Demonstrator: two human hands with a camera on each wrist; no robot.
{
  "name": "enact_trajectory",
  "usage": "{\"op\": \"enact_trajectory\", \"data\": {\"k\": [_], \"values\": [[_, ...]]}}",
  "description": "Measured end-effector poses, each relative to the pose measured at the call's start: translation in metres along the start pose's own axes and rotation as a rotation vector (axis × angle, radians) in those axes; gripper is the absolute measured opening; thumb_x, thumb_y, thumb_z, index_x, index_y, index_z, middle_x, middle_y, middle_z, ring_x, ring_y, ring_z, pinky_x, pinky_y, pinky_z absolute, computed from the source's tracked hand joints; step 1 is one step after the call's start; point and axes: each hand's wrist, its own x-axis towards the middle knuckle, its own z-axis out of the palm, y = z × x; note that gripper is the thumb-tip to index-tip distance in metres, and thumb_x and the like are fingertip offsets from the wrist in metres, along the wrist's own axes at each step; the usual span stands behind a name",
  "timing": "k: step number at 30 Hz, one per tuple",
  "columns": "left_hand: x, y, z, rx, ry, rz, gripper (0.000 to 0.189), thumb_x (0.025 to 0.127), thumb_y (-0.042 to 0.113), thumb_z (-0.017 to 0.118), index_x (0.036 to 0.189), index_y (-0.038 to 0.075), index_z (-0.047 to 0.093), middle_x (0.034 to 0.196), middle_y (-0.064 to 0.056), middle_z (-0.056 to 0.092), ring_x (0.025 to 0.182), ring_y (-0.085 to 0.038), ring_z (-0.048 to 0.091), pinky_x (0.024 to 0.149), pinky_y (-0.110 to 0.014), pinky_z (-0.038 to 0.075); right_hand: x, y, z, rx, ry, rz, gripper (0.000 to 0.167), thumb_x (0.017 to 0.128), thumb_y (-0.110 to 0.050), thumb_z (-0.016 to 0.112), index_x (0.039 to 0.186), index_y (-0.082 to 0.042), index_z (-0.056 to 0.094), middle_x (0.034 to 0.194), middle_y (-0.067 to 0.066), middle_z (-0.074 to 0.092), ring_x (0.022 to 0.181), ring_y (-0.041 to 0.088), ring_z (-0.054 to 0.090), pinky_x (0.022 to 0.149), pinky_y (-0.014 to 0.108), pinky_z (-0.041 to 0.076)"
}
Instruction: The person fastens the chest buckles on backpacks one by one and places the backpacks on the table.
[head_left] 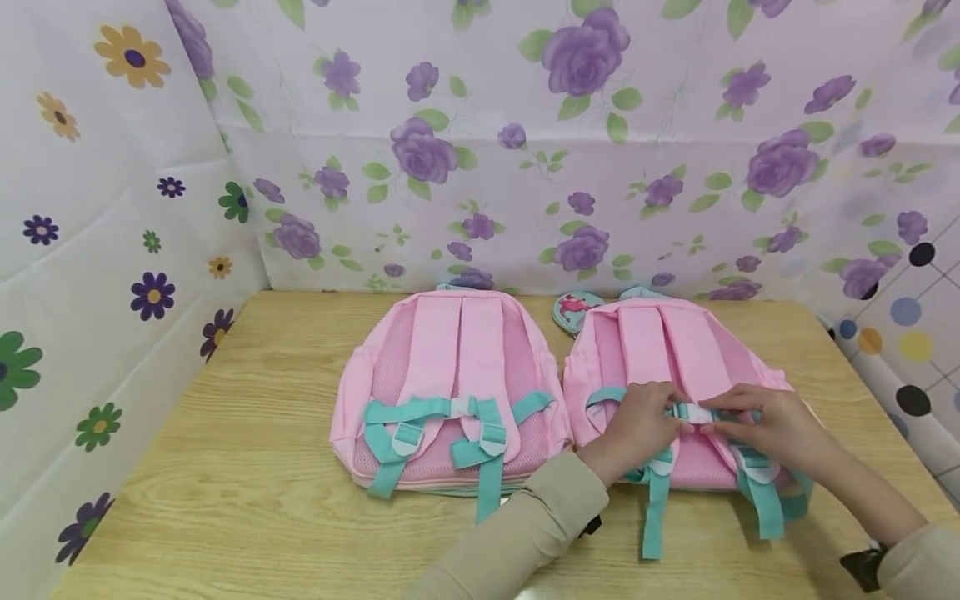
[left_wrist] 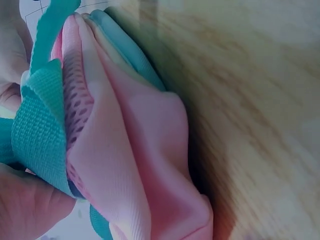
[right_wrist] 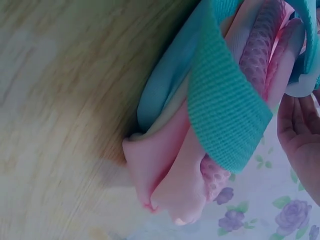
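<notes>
Two pink backpacks lie side by side with their straps facing up. Both hands are at the right backpack (head_left: 611, 350), around a white buckle (head_left: 699, 414) that joins its teal webbing across the shoulder straps. My left hand (head_left: 641, 425) pinches the webbing at the buckle's left end. With thumb and fingers, my right hand (head_left: 780, 425) pinches the buckle's right side. The left backpack (head_left: 431, 350) has its own white buckle (head_left: 462, 407) on joined teal straps. In the left wrist view, teal webbing (left_wrist: 42, 127) partly hides the left hand; the right wrist view shows a loose teal strap (right_wrist: 227, 100).
A wooden table (head_left: 247, 467) bears both bags. Behind the right one lies a round teal pouch (head_left: 576, 310) with a pink figure. Flowered cloth (head_left: 487, 192) hangs along the back and left side. Teal strap ends (head_left: 654, 517) hang over the bag's front edge.
</notes>
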Motion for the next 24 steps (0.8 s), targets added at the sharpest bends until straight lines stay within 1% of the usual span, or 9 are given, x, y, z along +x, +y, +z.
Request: {"op": "enact_trajectory", "data": {"k": [4,8,11,12,15,17,20,22,24], "values": [[0.001,-0.004,0.000,-0.002,-0.013,-0.005,0.018,0.086,0.019,0.068,0.104,0.015,0.067,0.108,0.008,0.066,0.102,-0.001,0.057,0.078,-0.013,0.045,0.000,-0.001,-0.002,-0.039,-0.011,0.023,0.029,0.071,-0.016,0.080,0.100,-0.015,0.073,0.087,-0.006,0.069,0.072,0.000,0.053,0.057,0.018,0.045],[0.003,-0.007,0.001,0.087,-0.034,-0.008,0.021,0.087,0.024,0.067,0.107,0.019,0.065,0.106,0.012,0.065,0.092,0.002,0.056,0.074,-0.013,0.044,0.000,0.000,-0.004,-0.060,-0.027,0.065,0.029,0.073,-0.019,0.080,0.101,-0.019,0.072,0.088,-0.008,0.067,0.077,0.000,0.057,0.063,0.021,0.050],[0.003,-0.006,0.001,0.136,-0.080,-0.016,0.026,0.088,0.024,0.066,0.113,0.022,0.062,0.104,0.013,0.064,0.082,0.000,0.053,0.067,-0.012,0.041,-0.001,0.002,-0.002,-0.056,-0.021,0.084,0.029,0.073,-0.021,0.079,0.101,-0.022,0.071,0.089,-0.009,0.066,0.079,0.000,0.058,0.065,0.021,0.050],[0.003,-0.005,0.000,0.149,-0.100,-0.019,0.029,0.088,0.023,0.066,0.116,0.023,0.060,0.106,0.014,0.063,0.082,0.000,0.052,0.067,-0.012,0.040,-0.001,0.003,-0.001,-0.054,-0.016,0.082,0.029,0.074,-0.021,0.079,0.101,-0.022,0.071,0.089,-0.009,0.066,0.079,0.000,0.059,0.066,0.021,0.050],[0.003,-0.003,-0.002,0.158,-0.169,-0.025,0.037,0.090,0.022,0.063,0.126,0.023,0.055,0.114,0.013,0.060,0.088,0.000,0.051,0.072,-0.012,0.041,-0.002,0.006,0.003,-0.060,0.011,0.060,0.028,0.073,-0.019,0.080,0.100,-0.022,0.071,0.089,-0.010,0.067,0.080,-0.001,0.060,0.068,0.019,0.050],[0.002,-0.002,-0.002,0.194,-0.207,-0.006,0.041,0.091,0.025,0.061,0.131,0.022,0.051,0.122,0.013,0.056,0.100,0.002,0.050,0.083,-0.012,0.040,-0.004,0.008,0.005,-0.068,0.024,0.039,0.029,0.072,-0.017,0.080,0.099,-0.021,0.071,0.090,-0.009,0.067,0.080,-0.001,0.060,0.068,0.017,0.049],[-0.001,0.000,-0.004,0.260,-0.257,0.026,0.047,0.093,0.029,0.057,0.138,0.020,0.044,0.132,0.012,0.050,0.119,0.002,0.044,0.097,-0.014,0.035,-0.007,0.011,0.008,-0.076,0.043,0.012,0.031,0.070,-0.015,0.081,0.098,-0.021,0.070,0.091,-0.008,0.067,0.081,-0.002,0.061,0.068,0.014,0.048],[-0.004,0.001,-0.007,0.297,-0.278,0.050,0.051,0.094,0.032,0.055,0.141,0.019,0.040,0.136,0.011,0.047,0.125,0.000,0.040,0.101,-0.015,0.033,-0.008,0.012,0.008,-0.078,0.054,-0.007,0.033,0.069,-0.015,0.082,0.100,-0.021,0.069,0.093,-0.007,0.067,0.080,-0.003,0.060,0.066,0.013,0.046],[-0.010,0.004,-0.011,0.317,-0.289,0.064,0.054,0.095,0.035,0.053,0.144,0.019,0.036,0.140,0.011,0.043,0.128,0.000,0.037,0.102,-0.017,0.032,-0.009,0.012,0.008,-0.062,0.058,-0.021,0.039,0.069,-0.015,0.082,0.105,-0.020,0.068,0.099,-0.003,0.067,0.087,-0.007,0.057,0.067,0.013,0.045]]}}
